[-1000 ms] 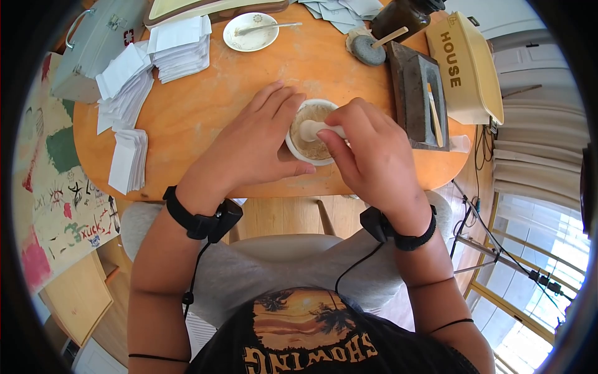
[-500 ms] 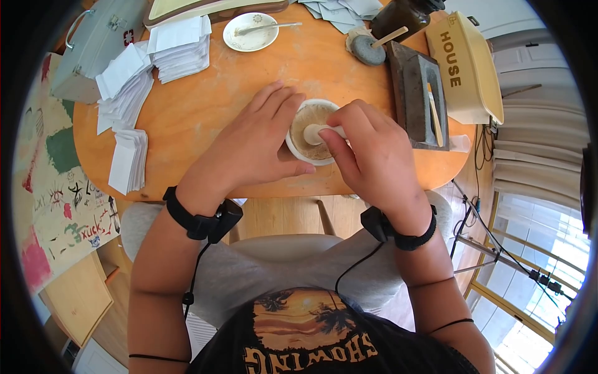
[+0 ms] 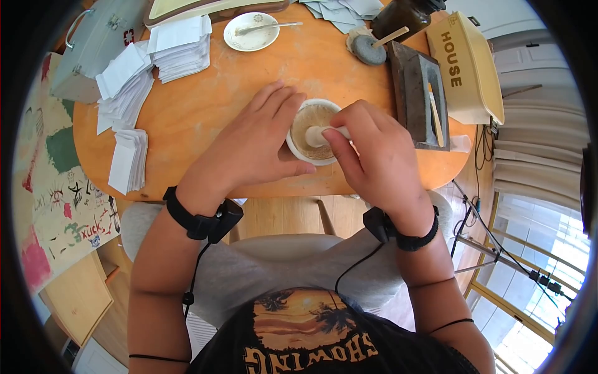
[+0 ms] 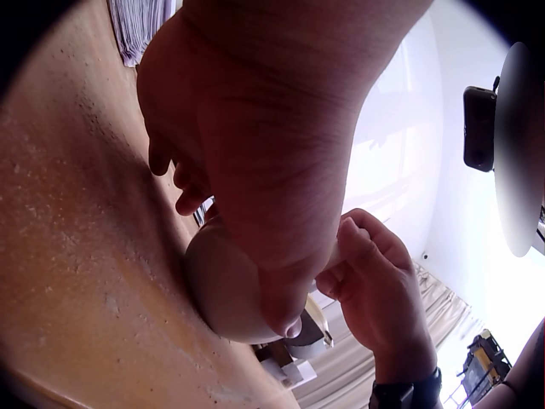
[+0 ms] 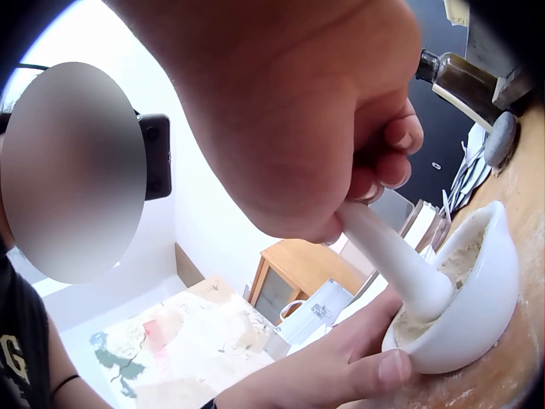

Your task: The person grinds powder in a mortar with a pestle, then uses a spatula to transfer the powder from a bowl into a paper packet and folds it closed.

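Observation:
A white mortar (image 5: 490,319) with pale brownish powder (image 3: 302,124) inside stands near the table's front edge. My left hand (image 3: 252,140) cups its left side, thumb on the near side and fingers spread toward the far side. In the left wrist view that thumb (image 4: 285,302) lies against the outer wall. My right hand (image 3: 380,153) grips the handle of a white pestle (image 5: 396,260), which leans in the mortar with its rounded head in the powder. The right wrist view shows the other fingers of this hand curled by the handle top.
Stacks of white paper packets (image 3: 180,50) and a metal case (image 3: 99,50) lie left. Farther back is a dish (image 3: 250,40) with a small utensil. To the right are a grey stone (image 3: 369,50) with a stick, a dark block (image 3: 411,93), a dark bottle (image 3: 398,19) and a HOUSE box (image 3: 467,75).
The pestle's head has shifted slightly right and down within the mortar, the right hand moving with it. My left hand and the mortar stay in place.

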### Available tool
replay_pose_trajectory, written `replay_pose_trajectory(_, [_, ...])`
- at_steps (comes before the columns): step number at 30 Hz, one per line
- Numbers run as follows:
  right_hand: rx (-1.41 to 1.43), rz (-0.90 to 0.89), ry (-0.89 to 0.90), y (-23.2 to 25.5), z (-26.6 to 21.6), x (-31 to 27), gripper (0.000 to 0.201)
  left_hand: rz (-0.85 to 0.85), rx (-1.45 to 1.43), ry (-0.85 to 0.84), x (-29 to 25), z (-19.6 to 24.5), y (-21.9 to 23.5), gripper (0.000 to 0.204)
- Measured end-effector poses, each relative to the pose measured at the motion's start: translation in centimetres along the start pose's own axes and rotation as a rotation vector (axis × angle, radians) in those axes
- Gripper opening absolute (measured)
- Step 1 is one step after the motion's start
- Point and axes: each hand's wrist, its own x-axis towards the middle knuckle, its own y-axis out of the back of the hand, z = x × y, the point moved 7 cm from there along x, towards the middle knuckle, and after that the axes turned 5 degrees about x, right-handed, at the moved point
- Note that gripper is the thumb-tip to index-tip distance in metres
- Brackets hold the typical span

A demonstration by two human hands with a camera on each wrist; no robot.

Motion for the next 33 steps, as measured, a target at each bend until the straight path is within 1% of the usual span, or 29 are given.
replay_pose_trajectory(2, [0.011, 0.024, 0.002, 0.0, -0.1, -0.1, 0.022, 0.000, -0.005, 0.004, -0.1, 0.0, -0.1, 0.111])
replay_pose_trajectory(4, [0.009, -0.026, -0.047, -0.9, 0.3, -0.3, 0.022, 0.005, -0.016, -0.013, 0.0, 0.0, 0.0, 0.112])
replay_pose_trajectory(5, [0.008, -0.024, -0.047, -0.8, 0.4, -0.2, 0.022, 0.005, -0.014, -0.015, 0.1, 0.0, 0.0, 0.112])
replay_pose_trajectory(7, [0.006, 0.005, 0.014, -0.2, 0.0, -0.1, 0.021, 0.003, -0.009, -0.006, 0.0, 0.0, 0.0, 0.113])
replay_pose_trajectory(11, [0.006, -0.013, 0.028, -0.2, -0.3, -0.1, 0.022, -0.002, -0.016, 0.002, 0.0, 0.0, 0.0, 0.113])
replay_pose_trajectory(13, [-0.017, -0.036, 0.001, -0.6, 0.0, -0.1, 0.022, -0.001, -0.012, 0.000, 0.1, 0.1, 0.0, 0.113])
replay_pose_trajectory(17, [-0.005, 0.018, 0.024, 0.0, -0.2, -0.1, 0.022, 0.002, 0.002, 0.002, -0.1, 0.0, 0.0, 0.113])
replay_pose_trajectory(19, [-0.007, -0.047, -0.049, -0.8, 0.2, -0.3, 0.022, -0.004, -0.007, 0.003, 0.0, 0.1, 0.1, 0.113])
replay_pose_trajectory(20, [-0.007, -0.046, -0.049, -0.7, 0.3, -0.3, 0.022, -0.004, -0.006, 0.001, 0.0, 0.1, 0.1, 0.113])
replay_pose_trajectory(22, [-0.013, -0.004, 0.013, -0.2, 0.1, -0.1, 0.022, -0.003, 0.001, 0.003, 0.0, 0.1, 0.0, 0.112])
replay_pose_trajectory(26, [-0.034, -0.012, 0.030, -0.2, -0.1, -0.1, 0.023, 0.000, 0.000, 0.000, -0.1, 0.1, 0.0, 0.112])
replay_pose_trajectory(28, [-0.033, -0.043, -0.023, -0.9, 0.3, -0.3, 0.023, -0.003, -0.001, 0.002, 0.0, 0.1, 0.1, 0.112])
replay_pose_trajectory(33, [-0.025, -0.046, -0.019, -0.8, 0.3, -0.2, 0.023, -0.008, -0.007, 0.007, 0.0, 0.2, 0.2, 0.112])
